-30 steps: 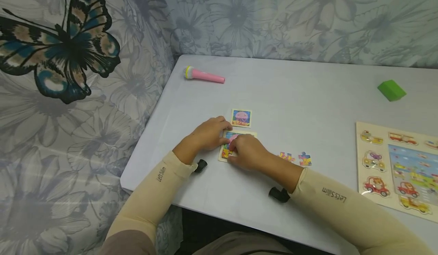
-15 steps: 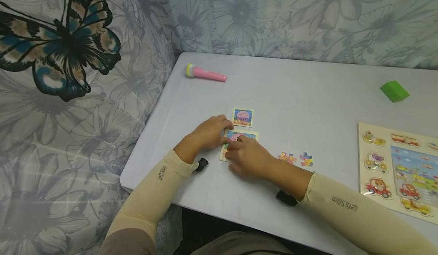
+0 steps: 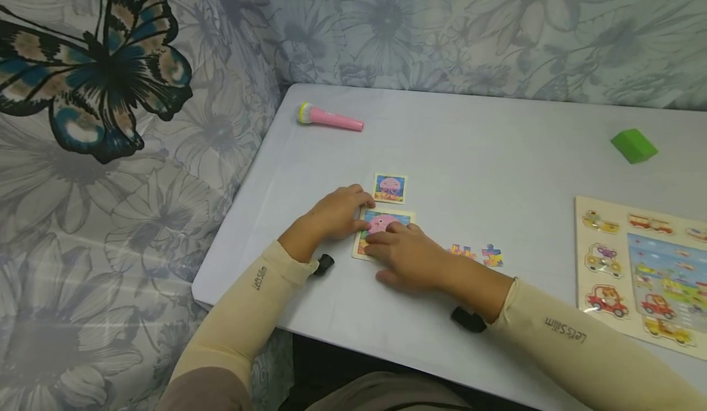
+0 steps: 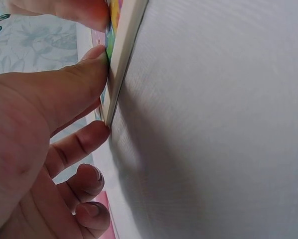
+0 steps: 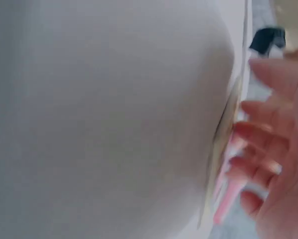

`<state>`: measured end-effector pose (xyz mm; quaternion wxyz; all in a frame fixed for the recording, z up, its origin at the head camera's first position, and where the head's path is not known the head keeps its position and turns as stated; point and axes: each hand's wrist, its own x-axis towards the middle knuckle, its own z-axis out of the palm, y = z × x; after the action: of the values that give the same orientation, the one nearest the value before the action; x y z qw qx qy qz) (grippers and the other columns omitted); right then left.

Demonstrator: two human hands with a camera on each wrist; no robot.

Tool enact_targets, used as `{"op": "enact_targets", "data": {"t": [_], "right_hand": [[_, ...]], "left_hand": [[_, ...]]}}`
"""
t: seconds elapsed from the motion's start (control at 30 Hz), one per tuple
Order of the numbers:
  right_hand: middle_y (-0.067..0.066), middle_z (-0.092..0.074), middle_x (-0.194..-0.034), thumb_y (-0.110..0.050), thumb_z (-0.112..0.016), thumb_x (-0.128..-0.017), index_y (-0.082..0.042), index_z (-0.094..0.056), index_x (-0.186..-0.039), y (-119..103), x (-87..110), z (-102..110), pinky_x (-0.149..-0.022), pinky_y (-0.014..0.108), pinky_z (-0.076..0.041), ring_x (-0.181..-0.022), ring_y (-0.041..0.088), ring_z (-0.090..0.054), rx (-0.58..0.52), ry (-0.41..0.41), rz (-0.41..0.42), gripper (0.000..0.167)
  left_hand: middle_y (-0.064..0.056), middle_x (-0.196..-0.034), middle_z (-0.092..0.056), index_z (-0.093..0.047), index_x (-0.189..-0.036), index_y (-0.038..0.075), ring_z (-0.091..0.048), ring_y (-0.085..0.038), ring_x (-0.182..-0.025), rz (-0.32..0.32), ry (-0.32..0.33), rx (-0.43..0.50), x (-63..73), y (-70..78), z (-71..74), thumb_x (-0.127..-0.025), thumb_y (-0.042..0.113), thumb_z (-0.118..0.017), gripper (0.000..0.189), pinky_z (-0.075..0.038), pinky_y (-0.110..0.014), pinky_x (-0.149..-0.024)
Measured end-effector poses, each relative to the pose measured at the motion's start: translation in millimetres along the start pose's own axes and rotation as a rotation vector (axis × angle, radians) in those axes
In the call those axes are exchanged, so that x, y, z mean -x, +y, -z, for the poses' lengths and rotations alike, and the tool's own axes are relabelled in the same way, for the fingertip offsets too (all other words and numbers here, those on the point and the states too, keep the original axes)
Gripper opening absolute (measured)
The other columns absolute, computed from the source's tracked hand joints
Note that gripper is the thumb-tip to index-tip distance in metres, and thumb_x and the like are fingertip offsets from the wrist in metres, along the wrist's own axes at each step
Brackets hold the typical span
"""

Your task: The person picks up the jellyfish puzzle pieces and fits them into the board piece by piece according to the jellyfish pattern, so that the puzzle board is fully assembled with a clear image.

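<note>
A small jigsaw puzzle board [image 3: 383, 219] with a pink sea creature on blue lies near the table's front left. My left hand [image 3: 337, 215] rests at its left side. In the left wrist view, the thumb [image 4: 84, 82] presses on the picture's edge, and a fingertip sits right at the board's corner. My right hand [image 3: 411, 257] spreads over the board's lower right, fingers loosely extended and hiding that part; the blurred right wrist view shows these fingers [image 5: 261, 134] close to the surface. Two loose jigsaw pieces, one pink-yellow [image 3: 461, 251] and one blue-yellow [image 3: 492, 256], lie to the right.
Just behind the board is a small matching picture card [image 3: 390, 189]. A pink toy microphone [image 3: 334, 119] lies farther back, a green block [image 3: 634, 146] at the back right. A large wooden vehicle puzzle [image 3: 602, 282] occupies the right side. The table's front edge runs close to the forearms.
My right hand has drawn back to the right, its fingers going from bunched together on the board to spread out. More of the pink creature shows. The left hand stays in place.
</note>
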<state>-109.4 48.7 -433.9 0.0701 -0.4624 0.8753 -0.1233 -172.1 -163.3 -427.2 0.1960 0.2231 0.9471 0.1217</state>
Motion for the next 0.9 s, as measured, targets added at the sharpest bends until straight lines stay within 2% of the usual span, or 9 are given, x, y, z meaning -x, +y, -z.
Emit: {"op": "enact_targets", "data": {"t": [0.13,0.27,0.37,0.47,0.53,0.6,0.73,0.8,0.9], "right_hand": [[0.006,-0.056,-0.144,-0.038,-0.079,-0.087,-0.022,-0.061,-0.140,17,20.9,8,-0.098,0.056,-0.044,-0.131,0.032,-0.048,-0.092,0.026,-0.115,0.058],[0.008,-0.058,-0.137,-0.038,-0.083,-0.083,-0.019,-0.061,-0.140,35,48.1,22,-0.099,0.057,-0.041,-0.129,0.034,-0.047,-0.084,0.020,-0.283,0.064],[0.010,-0.059,-0.131,-0.036,-0.084,-0.082,-0.017,-0.063,-0.137,49,68.1,27,-0.095,0.058,-0.041,-0.125,0.036,-0.047,-0.069,0.017,-0.358,0.061],[0.010,-0.060,-0.124,-0.033,-0.084,-0.081,-0.017,-0.068,-0.127,58,84.5,27,-0.090,0.057,-0.041,-0.119,0.036,-0.048,-0.077,0.038,-0.394,0.052],[0.009,-0.060,-0.120,-0.031,-0.084,-0.081,-0.017,-0.070,-0.120,63,92.8,25,-0.087,0.054,-0.041,-0.114,0.035,-0.049,-0.094,0.053,-0.406,0.044],[0.007,-0.061,-0.115,-0.029,-0.085,-0.080,-0.017,-0.071,-0.113,66,99.3,23,-0.084,0.051,-0.040,-0.109,0.033,-0.049,-0.115,0.070,-0.414,0.037],[0.005,-0.062,-0.108,-0.024,-0.084,-0.082,-0.017,-0.072,-0.101,68,106.8,17,-0.081,0.044,-0.037,-0.101,0.029,-0.049,-0.148,0.104,-0.407,0.023],[0.004,-0.062,-0.105,-0.022,-0.084,-0.083,-0.016,-0.071,-0.098,67,108.3,16,-0.080,0.043,-0.036,-0.098,0.028,-0.048,-0.158,0.119,-0.403,0.020],[0.005,-0.064,-0.104,-0.019,-0.082,-0.084,-0.013,-0.071,-0.098,63,108.1,17,-0.083,0.045,-0.041,-0.099,0.030,-0.051,-0.165,0.130,-0.404,0.018]], "left_hand": [[0.002,-0.136,-0.054,-0.061,-0.137,0.022,-0.052,-0.020,-0.128,-0.001,-0.005,-0.003,-1.3,1.4,-1.6,-0.096,0.039,-0.072,0.046,-0.043,-0.038,-0.110],[0.003,-0.138,-0.053,-0.059,-0.140,0.023,-0.052,-0.019,-0.127,0.009,-0.010,-0.027,-1.5,1.4,-3.5,-0.097,0.041,-0.070,0.048,-0.044,-0.038,-0.109],[0.002,-0.136,-0.052,-0.055,-0.145,0.024,-0.052,-0.018,-0.122,0.020,-0.008,-0.046,0.5,0.1,-4.6,-0.098,0.040,-0.068,0.051,-0.046,-0.038,-0.105],[0.003,-0.131,-0.050,-0.053,-0.146,0.028,-0.051,-0.015,-0.114,0.023,0.014,-0.022,4.4,-0.8,-4.0,-0.100,0.038,-0.066,0.049,-0.047,-0.036,-0.099],[0.003,-0.125,-0.049,-0.057,-0.142,0.031,-0.049,-0.015,-0.109,-0.010,0.026,0.009,6.8,-0.5,-3.0,-0.100,0.034,-0.066,0.043,-0.046,-0.034,-0.094],[0.005,-0.119,-0.050,-0.063,-0.135,0.032,-0.048,-0.014,-0.107,-0.068,0.010,0.038,8.5,0.4,-2.3,-0.100,0.031,-0.067,0.035,-0.045,-0.032,-0.093],[0.007,-0.114,-0.055,-0.072,-0.121,0.032,-0.048,-0.014,-0.111,-0.201,-0.099,0.090,10.7,3.5,-0.9,-0.096,0.023,-0.072,0.026,-0.043,-0.031,-0.097],[0.007,-0.117,-0.057,-0.073,-0.120,0.031,-0.048,-0.013,-0.115,-0.231,-0.155,0.111,11.7,4.4,-0.6,-0.092,0.019,-0.076,0.030,-0.042,-0.031,-0.102],[0.004,-0.122,-0.057,-0.073,-0.124,0.029,-0.049,-0.014,-0.120,-0.247,-0.196,0.124,11.5,4.8,-1.6,-0.090,0.015,-0.078,0.038,-0.041,-0.033,-0.107]]}}
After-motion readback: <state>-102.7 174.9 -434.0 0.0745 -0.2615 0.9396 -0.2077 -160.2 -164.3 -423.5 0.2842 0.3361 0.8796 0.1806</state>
